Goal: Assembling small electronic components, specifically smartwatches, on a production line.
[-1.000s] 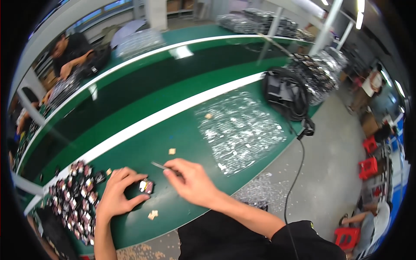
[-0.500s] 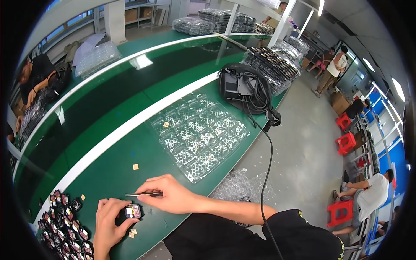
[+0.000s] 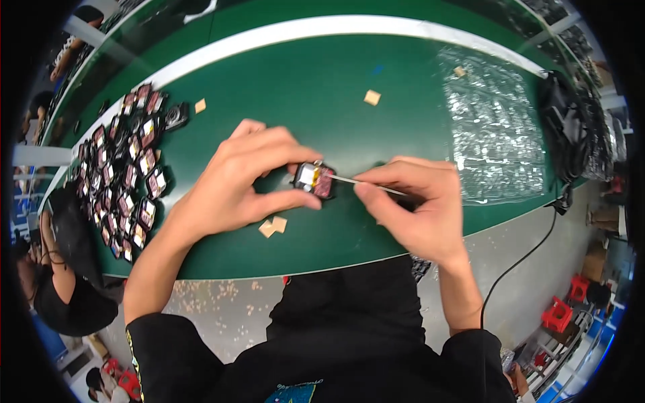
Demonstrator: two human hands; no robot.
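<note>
Between the thumb and fingers of my left hand (image 3: 245,176) is a small black square electronic unit (image 3: 324,185). Its exposed face shows a pinkish circuit board, a white patch and a yellow strip. My right hand (image 3: 423,201) pinches thin metal tweezers (image 3: 345,178), whose tip reaches the board's right side; whether it grips anything there is too small to tell. Two small tan square pieces (image 3: 273,226) lie on the green table just below my left hand. Many similar units (image 3: 124,174) are piled at the left.
A clear plastic blister tray (image 3: 494,134) covers the table's right part. Beside it sits a black bag with a cable (image 3: 566,127). More tan squares (image 3: 372,97) lie farther back, before a white rail (image 3: 322,25). A person in black (image 3: 74,295) sits at left.
The view has swung to face the table squarely. The tweezers, held above the unit before, now have their tip at its board. My left hand still holds the unit.
</note>
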